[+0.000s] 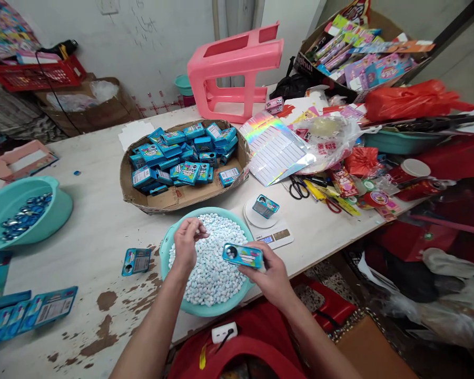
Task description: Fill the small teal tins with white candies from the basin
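Note:
My right hand (274, 273) grips a small blue candy box (243, 256) by one end, above the right side of a turquoise basin (166, 252). The basin is filled with small white and pale blue candies (211, 281). Over the candies on the basin's left side is my left hand (187, 241), its fingers curled together; what they hold, if anything, is hidden. Just behind the basin, another blue box (266, 206) rests on the round pan of a white kitchen scale (278, 238). One more blue box (136, 261) lies left of the basin.
A cut-down carton (174, 197) of blue boxes stands behind the basin. Flat blue packs (43, 310) and a turquoise bowl (65, 210) of shiny pieces are at left. Scissors (299, 188), sticker sheets (276, 150) and a pink stool (237, 58) lie beyond.

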Demonstrator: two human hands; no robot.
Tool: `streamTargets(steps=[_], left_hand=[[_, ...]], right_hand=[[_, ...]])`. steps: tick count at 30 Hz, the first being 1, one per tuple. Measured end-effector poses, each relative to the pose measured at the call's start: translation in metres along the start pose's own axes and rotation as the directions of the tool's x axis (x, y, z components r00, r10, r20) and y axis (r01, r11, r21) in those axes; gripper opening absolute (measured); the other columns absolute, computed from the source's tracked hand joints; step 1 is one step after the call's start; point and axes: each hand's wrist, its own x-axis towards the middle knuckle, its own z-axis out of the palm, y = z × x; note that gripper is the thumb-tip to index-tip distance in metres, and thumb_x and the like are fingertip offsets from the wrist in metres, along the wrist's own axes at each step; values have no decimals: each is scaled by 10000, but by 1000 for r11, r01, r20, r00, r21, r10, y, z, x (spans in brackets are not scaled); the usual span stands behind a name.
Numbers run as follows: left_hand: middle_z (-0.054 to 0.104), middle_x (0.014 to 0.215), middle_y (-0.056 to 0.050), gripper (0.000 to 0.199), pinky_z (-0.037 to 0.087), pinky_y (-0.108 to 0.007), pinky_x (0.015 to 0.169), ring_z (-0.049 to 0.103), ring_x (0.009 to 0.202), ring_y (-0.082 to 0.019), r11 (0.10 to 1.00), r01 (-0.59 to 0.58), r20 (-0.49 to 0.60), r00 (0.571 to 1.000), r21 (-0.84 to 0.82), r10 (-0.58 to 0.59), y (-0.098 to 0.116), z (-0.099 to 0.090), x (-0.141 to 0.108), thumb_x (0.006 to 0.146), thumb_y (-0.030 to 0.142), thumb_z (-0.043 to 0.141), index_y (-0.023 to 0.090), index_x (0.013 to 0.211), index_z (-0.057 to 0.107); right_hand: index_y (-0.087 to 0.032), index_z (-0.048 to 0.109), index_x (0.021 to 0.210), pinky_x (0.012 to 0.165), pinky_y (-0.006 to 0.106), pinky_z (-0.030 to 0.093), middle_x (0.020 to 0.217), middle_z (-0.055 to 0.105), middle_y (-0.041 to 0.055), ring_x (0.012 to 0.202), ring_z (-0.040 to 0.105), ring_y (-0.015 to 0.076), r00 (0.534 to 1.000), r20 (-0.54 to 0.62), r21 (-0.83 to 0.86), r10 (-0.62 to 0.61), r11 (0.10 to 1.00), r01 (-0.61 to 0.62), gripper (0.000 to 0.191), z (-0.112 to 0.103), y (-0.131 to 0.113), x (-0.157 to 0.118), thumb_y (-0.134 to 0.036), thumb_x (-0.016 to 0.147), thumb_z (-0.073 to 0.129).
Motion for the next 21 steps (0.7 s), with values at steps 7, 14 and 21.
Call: streamTargets(steps=[7, 14, 21], left_hand=[[631, 965, -87, 135, 329, -375, 929, 488, 1020, -302, 631, -204, 180, 978, 748, 102, -52, -29, 29, 734, 355, 626, 232, 771, 664], [568, 1071, -125, 396, 308, -429, 911, 473, 1032, -317, 324, -236, 260, 965, 916, -30, -86, 1, 20, 785, 548, 505, 220, 980, 612], [547, 685, -10, 203, 359, -243, 635, 513, 681, -176, 747, -76, 86, 996, 661, 25, -90, 1, 10, 692, 418, 662, 227, 704, 595]], right_hand=[[-213, 591, 1004, 798, 324, 477, 951, 613, 32, 879, 587, 203, 993, -47, 0, 105, 994, -105, 325, -20, 8, -14, -318, 723, 716], [-216, 558, 1038, 762, 313, 509, 943, 625, 38, 830, 604, 196, 989, -58, 81, 137, 988, -132, 374, -23, 0, -27, -319, 717, 719], [-211, 575, 984, 772, 308, 491, 903, 627, 24, 836, 596, 195, 990, -77, -23, 114, 993, -116, 326, -19, 1, -15, -346, 724, 717]])
